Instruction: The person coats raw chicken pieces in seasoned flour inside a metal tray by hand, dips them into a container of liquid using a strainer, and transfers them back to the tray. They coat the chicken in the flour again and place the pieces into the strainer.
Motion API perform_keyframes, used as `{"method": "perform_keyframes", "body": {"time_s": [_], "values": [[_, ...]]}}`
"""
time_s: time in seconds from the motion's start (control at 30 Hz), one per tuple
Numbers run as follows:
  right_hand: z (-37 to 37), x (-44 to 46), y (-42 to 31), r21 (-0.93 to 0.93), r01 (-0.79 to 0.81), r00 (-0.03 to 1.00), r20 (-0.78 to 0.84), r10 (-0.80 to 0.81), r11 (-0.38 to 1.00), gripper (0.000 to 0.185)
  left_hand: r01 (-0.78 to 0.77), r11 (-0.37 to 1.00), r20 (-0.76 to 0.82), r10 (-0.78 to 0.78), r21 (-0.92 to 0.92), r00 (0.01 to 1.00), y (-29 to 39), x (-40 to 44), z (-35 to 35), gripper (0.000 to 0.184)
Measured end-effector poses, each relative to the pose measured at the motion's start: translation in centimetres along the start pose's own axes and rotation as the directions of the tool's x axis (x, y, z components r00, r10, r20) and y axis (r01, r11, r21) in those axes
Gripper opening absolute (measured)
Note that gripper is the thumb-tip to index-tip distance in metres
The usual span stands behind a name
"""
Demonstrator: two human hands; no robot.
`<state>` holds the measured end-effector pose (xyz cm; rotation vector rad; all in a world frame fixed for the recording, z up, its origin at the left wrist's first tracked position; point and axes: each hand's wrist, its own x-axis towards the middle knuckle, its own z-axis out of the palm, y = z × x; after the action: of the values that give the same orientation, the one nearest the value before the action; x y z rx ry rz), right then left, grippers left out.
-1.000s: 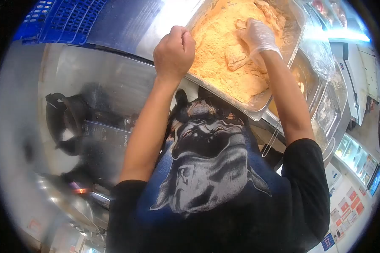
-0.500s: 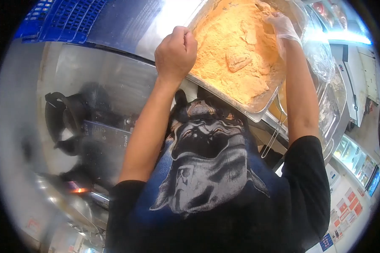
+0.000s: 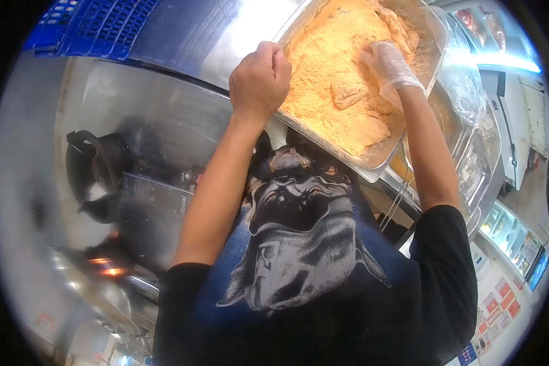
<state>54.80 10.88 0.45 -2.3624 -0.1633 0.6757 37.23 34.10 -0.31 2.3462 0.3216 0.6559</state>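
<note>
A metal tray [image 3: 372, 163] full of orange-yellow breading flour [image 3: 323, 73] lies in front of me. My left hand [image 3: 261, 79], bare, is closed in a fist on the tray's left rim and seems to grip it. My right hand [image 3: 387, 66], in a clear plastic glove, reaches into the flour from the right. Its fingertips are hidden in the powder, so their grip does not show. A flour-coated piece [image 3: 349, 94] sticks up near the middle, left of that hand. Another coated piece [image 3: 399, 30] lies near the far right side.
Beside the tray on the right are a clear plastic bag [image 3: 463, 79] and wire-handled strainers [image 3: 398, 201]. A blue plastic basket [image 3: 91, 27] stands at the upper left. Below it at left, a flame [image 3: 108, 266] burns near dark pots [image 3: 97, 161].
My right hand has moved left and nearer from the tray's far right side, into the flour beside the coated piece. My left hand stays at the left rim.
</note>
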Motion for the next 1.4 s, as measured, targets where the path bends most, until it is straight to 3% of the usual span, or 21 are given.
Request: {"method": "perform_keyframes", "body": {"time_s": [0.03, 0.17, 0.23, 0.27, 0.33, 0.43, 0.57, 0.63, 0.77, 0.83, 0.93, 0.97, 1.0, 1.03, 1.1, 1.13, 1.2, 1.23, 1.27, 1.3, 1.4], "values": [[-0.1, -0.5, -0.6, -0.496, 0.148, 0.989, 0.063, -0.135, 0.856, 0.027, -0.003, 1.0, 0.002, 0.003, -0.005, 1.0, -0.1, 0.1, 0.0, 0.015], [0.3, 1.7, 2.6, -0.307, 0.179, 0.983, 0.02, -0.182, 0.935, 0.034, -0.004, 1.0, -0.005, 0.004, -0.008, 1.0, -0.2, 0.0, 0.0, 0.015], [0.4, 3.5, 4.3, 0.024, 0.002, 0.987, -0.161, 0.002, 1.0, 0.035, -0.005, 1.0, -0.006, 0.005, -0.019, 1.0, -0.2, 0.0, 0.0, 0.015], [0.3, 3.4, 3.9, 0.022, 0.003, 0.987, -0.163, 0.001, 1.0, 0.035, -0.005, 1.0, -0.01, 0.004, -0.015, 1.0, -0.2, 0.0, 0.0, 0.015], [0.2, 3.2, 3.2, -0.243, 0.025, 0.977, -0.198, -0.075, 0.97, 0.032, -0.004, 1.0, -0.015, 0.004, -0.011, 1.0, -0.3, 0.0, 0.1, 0.015], [1.5, 3.5, 4.3, -0.076, -0.041, 0.989, -0.144, 0.03, 0.996, 0.033, -0.01, 1.0, -0.026, 0.01, -0.028, 1.0, -0.3, 0.0, 0.2, 0.015], [0.9, 3.4, 4.1, -0.14, -0.061, 0.989, -0.143, 0.04, 0.988, 0.035, -0.018, 1.0, -0.032, 0.018, -0.02, 0.999, -0.3, 0.0, 0.2, 0.014], [1.7, 3.1, 4.7, -0.16, 0.016, 0.959, -0.278, -0.061, 0.987, 0.029, -0.027, 0.999, -0.046, 0.026, -0.02, 0.999, -0.3, 0.0, 0.2, 0.014], [0.4, 5.7, 7.3, -0.172, 0.068, 0.978, -0.183, -0.1, 0.983, 0.029, -0.013, 0.999, -0.029, 0.012, -0.038, 1.0, -0.3, -0.1, 0.1, 0.014], [-2.2, 1.6, 1.1, -0.659, 0.049, 0.966, -0.16, -0.204, 0.75, 0.032, -0.006, 0.999, -0.026, 0.005, -0.043, 1.0, -0.3, -0.1, 0.0, 0.014], [-7.0, 6.1, 6.0, -0.695, 0.217, 0.939, -0.043, -0.34, 0.685, 0.034, 0.003, 0.999, -0.023, -0.003, -0.035, 1.0, -0.2, 0.0, 0.2, 0.014], [-8.0, 4.7, 4.8, -0.696, 0.213, 0.941, -0.044, -0.336, 0.686, 0.034, -0.002, 0.999, -0.026, 0.001, -0.034, 1.0, -0.2, 0.0, 0.2, 0.014], [-9.7, 1.8, 2.0, -0.41, 0.137, 0.975, -0.107, -0.196, 0.902, 0.036, -0.006, 0.999, -0.03, 0.005, -0.033, 1.0, -0.3, 0.0, 0.2, 0.015], [-10.6, 0.2, 0.4, -0.073, 0.033, 0.992, -0.118, -0.041, 0.997, 0.038, -0.006, 0.999, -0.028, 0.005, -0.035, 1.0, -0.3, 0.0, 0.1, 0.015], [-10.0, 0.8, 2.3, -0.031, -0.042, 0.982, -0.185, 0.036, 0.999, 0.033, -0.009, 0.999, -0.035, 0.008, -0.037, 0.999, -0.2, 0.0, 0.1, 0.015], [-9.8, 1.8, 3.8, -0.31, -0.037, 0.984, -0.179, -0.02, 0.95, 0.032, -0.014, 0.999, -0.031, 0.013, -0.04, 0.999, -0.2, -0.1, 0.1, 0.015], [-9.2, 2.7, 4.6, -0.774, -0.017, 0.986, -0.117, -0.117, 0.633, 0.03, -0.012, 0.999, -0.018, 0.012, -0.033, 1.0, -0.3, 0.0, 0.1, 0.015], [-9.6, 3.3, 4.6, -0.774, -0.008, 0.986, -0.112, -0.124, 0.633, 0.03, -0.009, 1.0, -0.023, 0.009, -0.027, 1.0, -0.4, 0.1, 0.1, 0.015], [-9.8, 2.6, 3.1, -0.457, -0.06, 0.982, -0.186, -0.03, 0.887, 0.028, -0.01, 1.0, -0.026, 0.01, -0.016, 1.0, -0.5, 0.1, 0.1, 0.014], [-9.9, 2.0, 2.5, -0.061, -0.11, 0.97, -0.223, 0.094, 0.992, 0.025, -0.018, 1.0, -0.024, 0.017, -0.01, 1.0, -0.5, 0.1, 0.2, 0.014], [-9.6, 2.1, 3.4, -0.229, 0.008, 0.963, -0.261, -0.069, 0.973, 0.025, -0.04, 0.998, -0.038, 0.039, -0.041, 0.999, -0.4, 0.0, 0.3, 0.014]]}}
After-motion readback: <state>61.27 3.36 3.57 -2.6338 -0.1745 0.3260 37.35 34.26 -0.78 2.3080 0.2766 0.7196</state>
